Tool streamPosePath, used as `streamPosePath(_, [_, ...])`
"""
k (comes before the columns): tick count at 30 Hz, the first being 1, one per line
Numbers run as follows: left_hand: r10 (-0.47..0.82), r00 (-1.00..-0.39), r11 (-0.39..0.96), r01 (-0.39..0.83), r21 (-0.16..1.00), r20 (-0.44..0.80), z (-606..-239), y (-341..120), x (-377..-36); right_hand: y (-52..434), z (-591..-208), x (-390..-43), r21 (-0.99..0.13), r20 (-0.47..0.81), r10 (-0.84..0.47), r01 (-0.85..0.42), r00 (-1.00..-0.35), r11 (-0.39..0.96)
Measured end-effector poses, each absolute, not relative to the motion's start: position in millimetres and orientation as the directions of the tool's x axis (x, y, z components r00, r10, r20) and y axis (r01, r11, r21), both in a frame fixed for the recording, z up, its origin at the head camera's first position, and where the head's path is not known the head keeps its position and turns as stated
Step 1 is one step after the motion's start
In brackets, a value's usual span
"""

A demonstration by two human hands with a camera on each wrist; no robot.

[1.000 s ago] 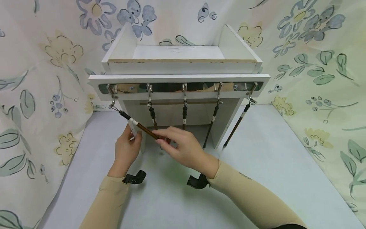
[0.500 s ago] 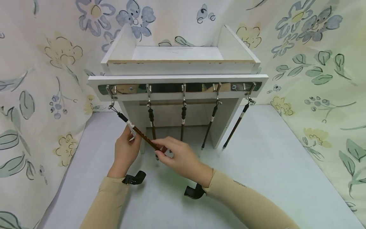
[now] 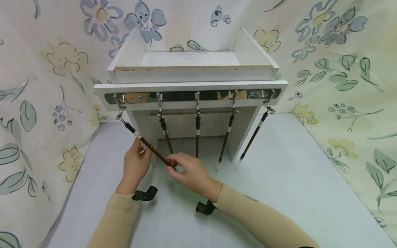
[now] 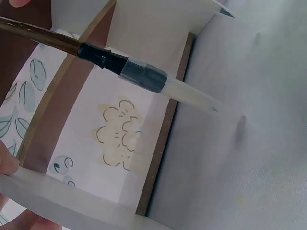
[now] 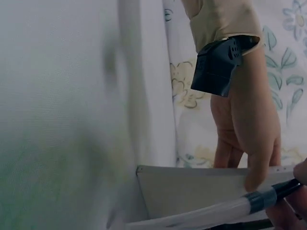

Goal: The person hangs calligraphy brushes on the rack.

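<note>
My right hand pinches the lower part of a calligraphy brush between thumb and fingers. The brush has a brown handle, a black loop end and a white label. It slants down to the right, its loop still on the leftmost metal hook. Its pale bristle end shows in the right wrist view. My left hand grips the edge of the white side panel of the stand, thumb on one face and fingers on the other, behind the slanted brush.
Several similar brushes hang from the other hooks on the metal strip. An open white tray tops the stand, in front of a floral cloth. The white tabletop spreads before it.
My right hand has moved down and slightly left with the brush's lower end, so the brush slants more steeply. A neighbouring brush has swung a little. My left hand stays on the panel.
</note>
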State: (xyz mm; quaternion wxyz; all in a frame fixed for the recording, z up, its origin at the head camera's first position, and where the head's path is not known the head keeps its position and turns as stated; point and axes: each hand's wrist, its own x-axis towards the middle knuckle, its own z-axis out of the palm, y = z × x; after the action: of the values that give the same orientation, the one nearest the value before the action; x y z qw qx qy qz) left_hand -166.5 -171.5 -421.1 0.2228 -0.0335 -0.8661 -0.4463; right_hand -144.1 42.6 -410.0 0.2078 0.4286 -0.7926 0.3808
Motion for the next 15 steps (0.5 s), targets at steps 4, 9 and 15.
streamPosePath(4, [-0.154,-0.889,0.605,0.260,0.752,0.431,-422,-170,-167,43,-411,-145,-0.400,0.661,-0.526,-0.844,-0.535,0.357])
streamPosePath(9, [-0.159,-0.877,0.632,0.263,0.729,0.454,-423,-169,-168,46,-412,-143,-0.402,0.650,-0.532,-0.840,-0.543,0.365])
streamPosePath(15, [-0.113,-0.885,0.654,0.276,0.704,0.452,-422,-173,-166,60,-417,-140,-0.426,0.635,-0.524,-0.823,-0.568,0.375])
